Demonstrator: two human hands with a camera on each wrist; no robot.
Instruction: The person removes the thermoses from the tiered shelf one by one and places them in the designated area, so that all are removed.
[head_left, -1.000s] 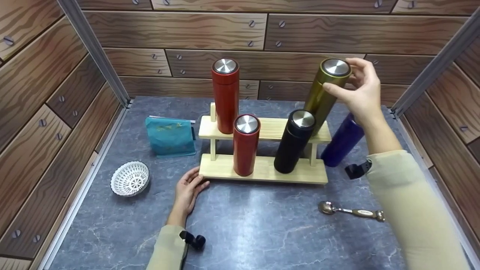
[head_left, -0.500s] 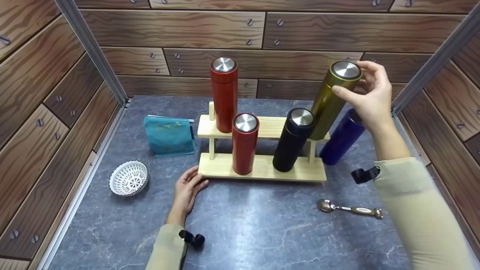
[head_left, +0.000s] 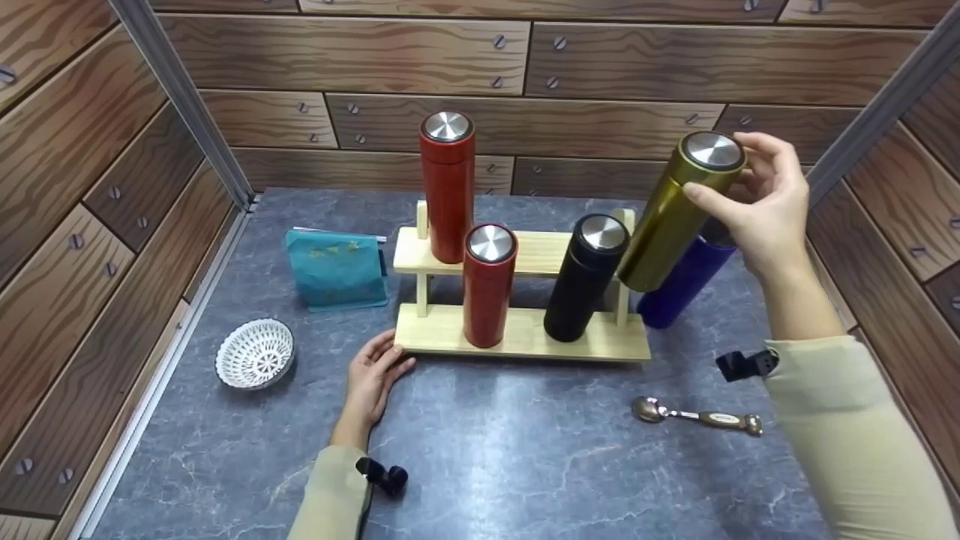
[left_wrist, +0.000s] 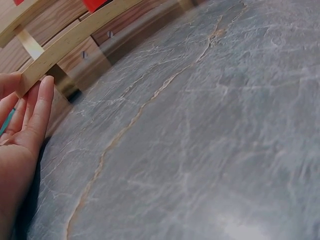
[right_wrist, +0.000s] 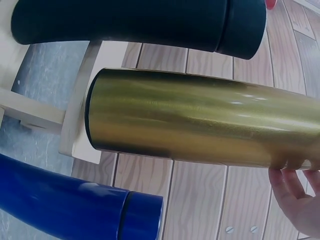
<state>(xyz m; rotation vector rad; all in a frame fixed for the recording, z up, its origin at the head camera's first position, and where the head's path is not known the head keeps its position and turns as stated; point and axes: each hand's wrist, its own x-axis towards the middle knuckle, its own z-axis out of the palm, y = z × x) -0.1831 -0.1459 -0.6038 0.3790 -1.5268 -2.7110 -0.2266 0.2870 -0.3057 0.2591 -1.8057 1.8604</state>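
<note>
Since a second ago the tall gold metal flask with a steel lid (head_left: 670, 214) has left the upper tier of the two-step pale wooden rack (head_left: 517, 334): then its base stood on the shelf's right end, now it hangs tilted, off the shelf, its base in front of the blue flask and just right of the rack's post. The right hand (head_left: 765, 202) has shifted right and a little lower with it, fingers and thumb curled round the flask's lid end. The left hand (head_left: 373, 375) has stayed put, fingers straight and relaxed, their tips against the rack's lower left corner, palm on the table.

Counted from the left: one white woven bowl (head_left: 254, 353), one teal pouch (head_left: 337, 268), one rack, two red metal flasks, the taller-standing one (head_left: 448, 191) on the upper shelf and the other (head_left: 488, 289) on the lower step, one black metal flask (head_left: 585, 281) on the lower step, one gold flask in the hand, one dark blue flask (head_left: 684, 277) standing on the table behind the rack's right end, and one metal spoon with a patterned handle (head_left: 697, 416). Five flasks in all.

The grey marble-patterned tabletop (head_left: 510, 450) is walled by wood-grain panels on the left, back and right. The upper shelf's right half is bare. Open table lies in front of the rack, between the left hand and the spoon. The gold flask is near the black flask's lid on one side and the blue flask on the other; the right wall is near the right hand.
</note>
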